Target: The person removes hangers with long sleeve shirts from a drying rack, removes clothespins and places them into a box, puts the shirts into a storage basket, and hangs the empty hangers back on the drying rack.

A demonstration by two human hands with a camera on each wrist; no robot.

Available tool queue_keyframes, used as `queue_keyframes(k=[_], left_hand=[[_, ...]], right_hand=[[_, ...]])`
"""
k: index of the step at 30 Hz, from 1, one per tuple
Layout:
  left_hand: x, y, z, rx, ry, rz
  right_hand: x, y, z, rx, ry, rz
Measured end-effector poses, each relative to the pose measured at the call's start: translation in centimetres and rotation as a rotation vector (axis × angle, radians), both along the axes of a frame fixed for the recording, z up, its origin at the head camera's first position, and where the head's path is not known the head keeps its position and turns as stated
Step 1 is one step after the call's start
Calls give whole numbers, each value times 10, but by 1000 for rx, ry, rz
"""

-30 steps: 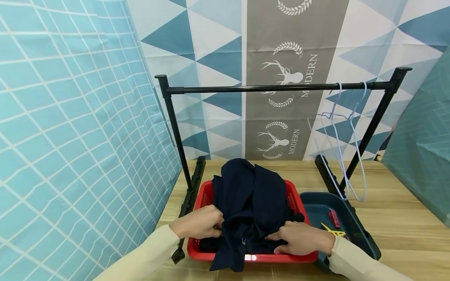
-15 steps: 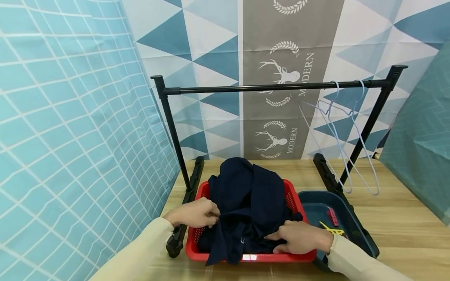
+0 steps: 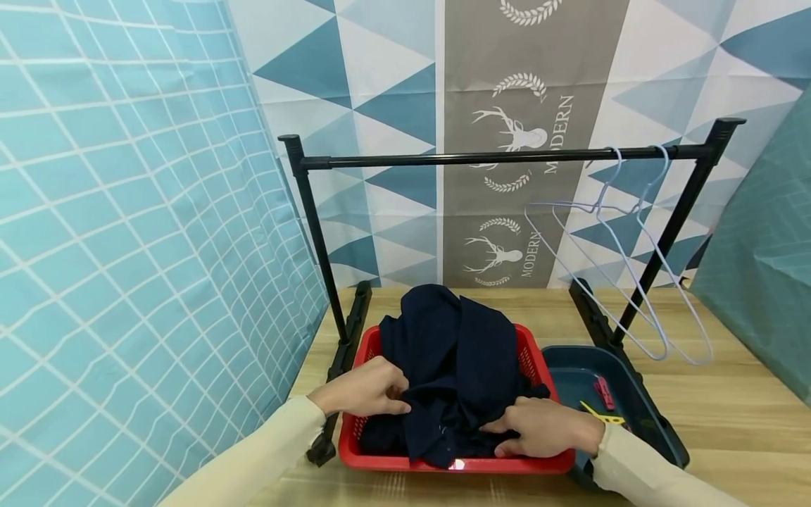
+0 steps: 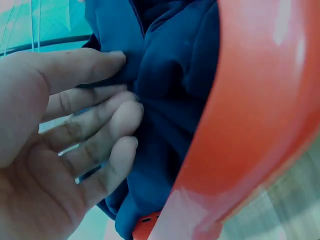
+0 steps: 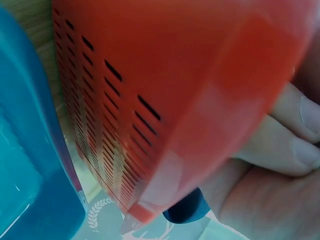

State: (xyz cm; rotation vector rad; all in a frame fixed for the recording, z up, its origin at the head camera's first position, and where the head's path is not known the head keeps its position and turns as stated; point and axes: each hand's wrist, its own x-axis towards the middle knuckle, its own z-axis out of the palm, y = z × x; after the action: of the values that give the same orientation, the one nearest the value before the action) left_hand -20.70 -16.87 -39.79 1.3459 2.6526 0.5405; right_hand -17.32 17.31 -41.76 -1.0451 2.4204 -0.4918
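Note:
A heap of dark navy clothing [image 3: 484, 352] fills the red basket [image 3: 374, 461] in the head view, rising above its rim. My left hand [image 3: 364, 387] is at the heap's left front, with thumb and fingertips touching a fold. In the left wrist view, its fingers [image 4: 125, 117] are bent loosely against the navy cloth [image 4: 160, 70] and the thumb stands apart. My right hand [image 3: 545, 426] rests on the cloth at the right front, over the rim. In the right wrist view, bent fingers [image 5: 280, 150] show behind the basket's rim; what they hold is hidden.
A black clothes rack [image 3: 469, 158] stands behind the basket on the wooden table [image 3: 747, 422]. Two pale hangers [image 3: 602, 208] hang at its right end. Right of the basket is a dark teal tray [image 3: 576, 355] with a pink clothes peg [image 3: 604, 393] and a yellow one [image 3: 602, 417].
The navy flap that hung over the basket's front rim has been drawn up and now lies mostly inside. My left hand lifted slightly, then moved right. The hangers have swung. The right hand stays put.

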Motion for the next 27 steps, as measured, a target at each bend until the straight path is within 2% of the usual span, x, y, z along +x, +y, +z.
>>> queue_keyframes(k=[3, 6, 8, 11, 13, 15, 17, 19, 21, 23, 25, 27], left_hand=[[-3, 0, -3, -26, 95, 73], [-5, -2, -8, -62, 118, 144], [-7, -3, -9, -85, 76, 160], [-13, -8, -4, -79, -68, 160], [-19, -15, 4, -38, -171, 167], [-27, -23, 14, 23, -246, 196], [-37, -31, 21, 87, -275, 269], [-48, -36, 25, 133, -259, 374], [-60, -39, 25, 151, -226, 486], [-71, -38, 21, 145, -209, 574], [-80, -36, 16, 110, -205, 617], [-86, -33, 11, 72, -212, 632]], right_hand=[[-1, 1, 2, -6, -5, 14], [-6, 4, 6, -40, -5, 58], [-10, 7, 10, -117, -20, 93], [-19, 13, 21, -265, -23, 91], [-27, 17, 29, -358, -15, 25], [-37, 20, 37, -417, 18, -92], [-50, 22, 42, -453, 45, -232], [-65, 23, 44, -458, 74, -364], [-80, 22, 43, -414, 108, -467], [-93, 20, 39, -333, 133, -529], [-104, 17, 33, -228, 154, -553], [-112, 14, 25, -166, 149, -570]])
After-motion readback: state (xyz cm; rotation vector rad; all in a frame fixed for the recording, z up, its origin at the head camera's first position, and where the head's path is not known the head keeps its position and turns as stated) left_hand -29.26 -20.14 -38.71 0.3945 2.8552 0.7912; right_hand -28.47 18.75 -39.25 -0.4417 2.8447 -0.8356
